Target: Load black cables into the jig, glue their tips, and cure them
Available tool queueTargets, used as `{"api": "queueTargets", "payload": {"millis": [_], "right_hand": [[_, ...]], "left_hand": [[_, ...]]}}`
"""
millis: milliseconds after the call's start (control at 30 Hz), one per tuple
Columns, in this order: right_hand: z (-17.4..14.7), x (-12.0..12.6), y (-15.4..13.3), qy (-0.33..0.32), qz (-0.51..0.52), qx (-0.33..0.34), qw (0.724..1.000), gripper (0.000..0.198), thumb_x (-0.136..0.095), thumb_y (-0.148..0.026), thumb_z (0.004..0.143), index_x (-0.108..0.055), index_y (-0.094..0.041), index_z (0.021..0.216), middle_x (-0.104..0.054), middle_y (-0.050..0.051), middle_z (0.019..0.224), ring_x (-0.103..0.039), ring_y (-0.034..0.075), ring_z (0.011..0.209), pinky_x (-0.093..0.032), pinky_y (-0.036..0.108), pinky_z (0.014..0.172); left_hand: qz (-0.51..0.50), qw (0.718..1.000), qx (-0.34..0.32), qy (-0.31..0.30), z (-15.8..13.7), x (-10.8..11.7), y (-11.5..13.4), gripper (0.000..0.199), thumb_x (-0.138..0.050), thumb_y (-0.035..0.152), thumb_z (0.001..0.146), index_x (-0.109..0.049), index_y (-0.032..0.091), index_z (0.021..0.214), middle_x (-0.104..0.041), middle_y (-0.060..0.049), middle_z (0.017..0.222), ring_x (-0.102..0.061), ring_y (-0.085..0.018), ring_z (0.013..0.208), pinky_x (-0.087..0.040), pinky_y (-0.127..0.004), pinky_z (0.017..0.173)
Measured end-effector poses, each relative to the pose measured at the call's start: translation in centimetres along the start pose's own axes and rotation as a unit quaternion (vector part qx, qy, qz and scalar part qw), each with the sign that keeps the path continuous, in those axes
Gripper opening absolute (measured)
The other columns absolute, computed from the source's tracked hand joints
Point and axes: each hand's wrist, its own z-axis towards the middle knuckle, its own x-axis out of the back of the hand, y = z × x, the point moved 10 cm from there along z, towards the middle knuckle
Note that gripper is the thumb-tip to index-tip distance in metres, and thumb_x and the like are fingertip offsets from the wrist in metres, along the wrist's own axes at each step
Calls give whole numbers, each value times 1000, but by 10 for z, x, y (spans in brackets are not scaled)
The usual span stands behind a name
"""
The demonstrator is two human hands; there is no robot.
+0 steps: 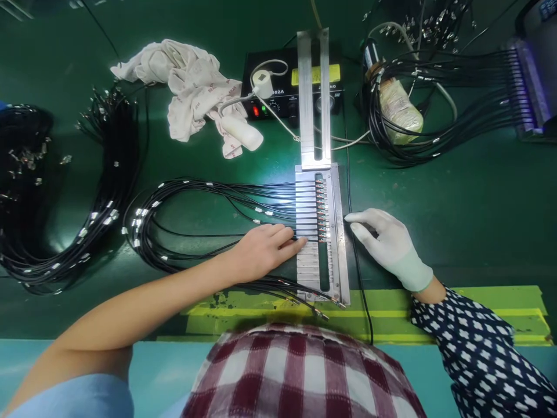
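Note:
My bare left hand (263, 251) rests over the left side of a slotted metal fixture (308, 262), its thumb and fingers closed around a thin black cable near the slots. Several black cables (261, 187) lie side by side in the upper slots, their small metal-and-orange ends (322, 210) lined up along the long opening. The lower slots hold no cable. My right hand (385, 241), in a white glove, is just right of the fixture's edge; its thumb and forefinger reach forward, tips slightly apart, with nothing visible between them. Loose cable ends (319, 313) lie across the fixture's near end.
A slotted metal plate (307, 104) stands beyond the fixture, before a black control box (278, 107). Left are a crumpled cloth (187, 87) and cable bundles (115, 157). At the right, cables run from a wrapped bundle (398, 110) into a purple-lit comb-like holder (528, 87).

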Motion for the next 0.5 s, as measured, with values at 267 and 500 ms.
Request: {"api": "queueTargets", "payload": {"millis": [267, 500], "right_hand": [[-3, -4, -32, -14, 4, 138, 990, 24, -48, -17, 99, -67, -17, 113, -58, 8, 118, -55, 25, 108, -47, 43, 92], [0, -8, -27, -8, 23, 67, 997, 20, -53, -24, 99, -64, -20, 116, -56, 7, 120, -55, 22, 112, -49, 39, 95]], "left_hand": [[-10, 1000, -6, -2, -7, -6, 1, 31, -47, 12, 99, -46, 10, 130, -55, -5, 86, -45, -16, 72, -37, -29, 63], [-37, 999, 11, -6, -9, -13, -2, 31, -36, 10, 101, -46, 10, 130, -56, -6, 86, -46, -16, 72, -39, -29, 64]]}}
